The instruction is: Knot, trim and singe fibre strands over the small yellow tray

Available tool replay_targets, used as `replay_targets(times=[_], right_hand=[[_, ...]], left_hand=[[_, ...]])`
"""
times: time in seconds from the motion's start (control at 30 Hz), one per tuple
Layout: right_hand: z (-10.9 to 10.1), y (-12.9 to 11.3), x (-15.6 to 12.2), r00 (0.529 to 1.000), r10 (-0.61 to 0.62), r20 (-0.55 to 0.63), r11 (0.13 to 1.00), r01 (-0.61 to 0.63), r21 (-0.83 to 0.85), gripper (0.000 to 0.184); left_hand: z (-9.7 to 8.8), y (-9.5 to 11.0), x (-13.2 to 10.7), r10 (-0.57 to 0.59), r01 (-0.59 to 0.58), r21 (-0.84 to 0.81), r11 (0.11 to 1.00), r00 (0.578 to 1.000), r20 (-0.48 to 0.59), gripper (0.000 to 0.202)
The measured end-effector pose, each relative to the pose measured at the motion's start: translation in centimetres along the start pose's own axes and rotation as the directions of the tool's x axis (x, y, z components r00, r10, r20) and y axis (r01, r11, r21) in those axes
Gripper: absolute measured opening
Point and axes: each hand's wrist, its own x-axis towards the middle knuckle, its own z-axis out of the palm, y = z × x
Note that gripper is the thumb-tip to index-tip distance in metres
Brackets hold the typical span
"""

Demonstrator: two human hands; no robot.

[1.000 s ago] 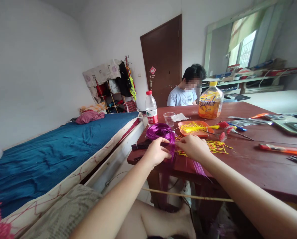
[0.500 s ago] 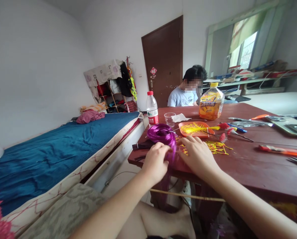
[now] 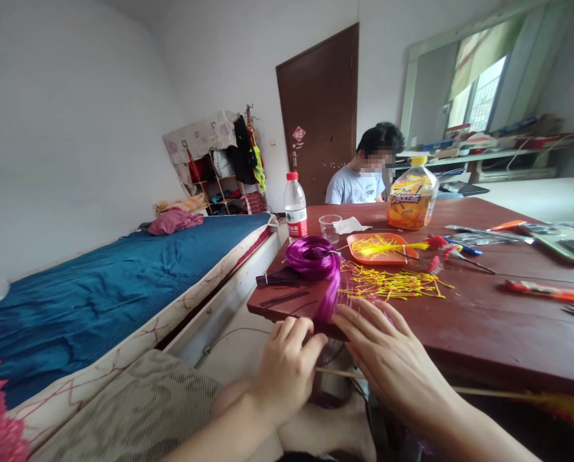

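A coiled hank of shiny purple thread (image 3: pixel 310 258) lies at the near left of the table, with its loose strands running toward the front edge. Just below that edge is my left hand (image 3: pixel 291 359), its fingers curled in toward the thumb. What they hold, if anything, is hidden. My right hand (image 3: pixel 383 346) lies over the table's edge beside the strands, fingers stretched out and close together. Fine threads spread near its fingertips. Beyond it, yellow stamen-like sticks with red tips (image 3: pixel 395 282) are scattered.
An orange tray (image 3: pixel 380 258) holds a yellow bundle. A red-capped bottle (image 3: pixel 295 208), a clear cup (image 3: pixel 329 226) and a large tea bottle (image 3: pixel 412 196) stand behind. Dark strips (image 3: pixel 281 299) lie at left. A person (image 3: pixel 358 183) sits across the table (image 3: pixel 460 327); a thin stick (image 3: pixel 483 391) crosses below its edge.
Both hands have come down and toward me along the purple strands, from the tabletop to its front edge. The right fingers are straighter, and more scattered yellow sticks show.
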Motion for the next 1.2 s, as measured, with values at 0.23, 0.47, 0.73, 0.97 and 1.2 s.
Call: replay_targets(times=[0.23, 0.47, 0.73, 0.97, 1.2], right_hand=[[1.1, -0.8, -2.4, 0.999, 0.009, -0.053, 0.999, -0.011, -0.046, 0.033], [0.1, -1.5, -2.4, 0.992, -0.012, -0.123, 0.998, 0.003, -0.067, 0.037], [0.1, -0.1, -1.4, 0.981, 0.166, -0.100, 0.983, -0.173, -0.063, 0.037], [-0.4, 1.3, -2.9, 0.987, 0.134, -0.092, 0.970, -0.149, -0.192, 0.036], [-0.6, 1.3, -2.2, 0.975, 0.198, -0.103, 0.967, -0.212, -0.141, 0.037]], left_hand=[[1.7, 0.4, -1.9, -0.142, 0.223, -0.239, 0.945, 0.939, 0.315, 0.028], [0.8, 0.9, -2.2, -0.220, 0.261, -0.331, 0.907, 0.963, 0.157, 0.022], [0.8, 2.7, 2.7, -0.298, 0.273, -0.201, 0.941, 0.948, -0.107, 0.037], [0.9, 3.8, 3.0, -0.320, 0.294, -0.207, 0.933, 0.942, -0.105, 0.032], [1.2, 3.3, 1.8, -0.353, 0.321, -0.189, 0.928, 0.919, -0.175, 0.037]])
